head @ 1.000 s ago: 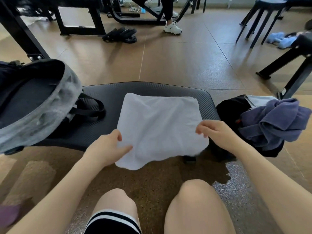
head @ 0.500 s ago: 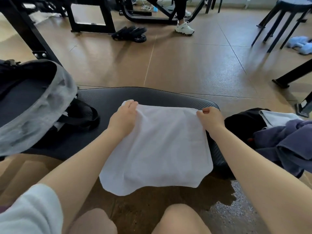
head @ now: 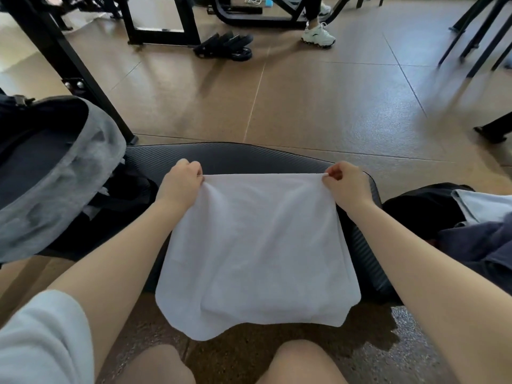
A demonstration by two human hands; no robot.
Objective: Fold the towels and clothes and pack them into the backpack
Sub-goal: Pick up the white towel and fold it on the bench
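Observation:
A white towel (head: 257,253) lies spread over the dark ribbed seat pad (head: 249,156), its near edge hanging off toward my knees. My left hand (head: 181,182) pinches the towel's far left corner. My right hand (head: 346,182) pinches the far right corner. The grey and black backpack (head: 63,173) sits open on the pad at the left, its dark inside facing up. A heap of clothes lies at the right: a purple-blue garment (head: 482,248), a pale one (head: 482,206) and a black one (head: 421,206).
Brown tiled floor stretches ahead. A slanted black table leg (head: 69,67) stands behind the backpack. Black slippers (head: 224,47) and another person's white sneaker (head: 318,37) are further off. Dark stool legs (head: 476,37) stand at the upper right.
Both hands moved from the towel's near corners up to its far corners and now pinch them. The view tilted down and closer, and the towel looks smoother.

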